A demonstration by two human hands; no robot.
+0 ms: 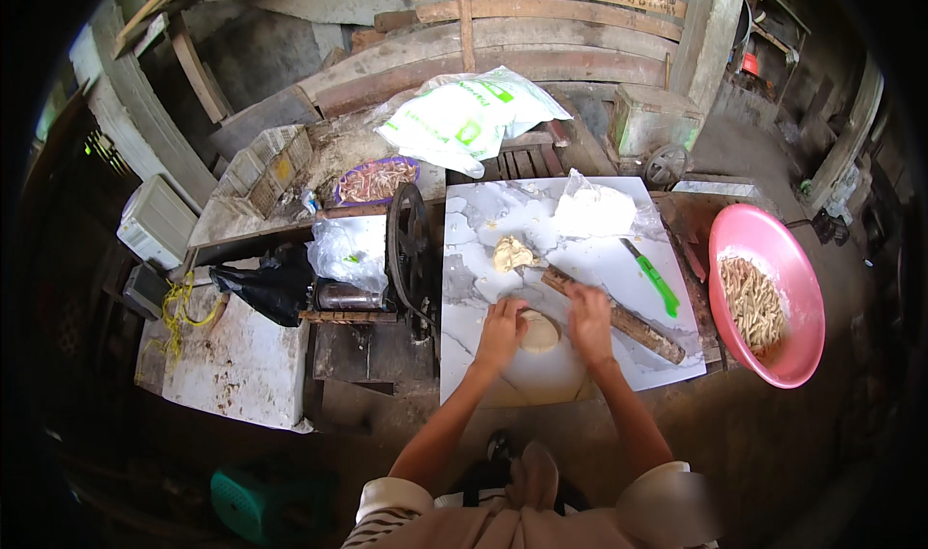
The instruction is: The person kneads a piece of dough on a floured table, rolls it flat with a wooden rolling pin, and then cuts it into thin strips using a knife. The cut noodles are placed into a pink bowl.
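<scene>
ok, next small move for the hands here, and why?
Probably bring the rough brown wooden rolling stick over the pale round flat piece of dough with the right hand. The stick lies right by that hand, off to the dough's right, while the left hand is at the dough's left edge. Whether the right hand grips the stick, I can't tell.

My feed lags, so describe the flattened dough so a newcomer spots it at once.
Find the marble-patterned board in the middle. Near its closest edge, the dough lies between the left hand and the right hand. It's a flat round, unlike the rough lump farther back.
</scene>
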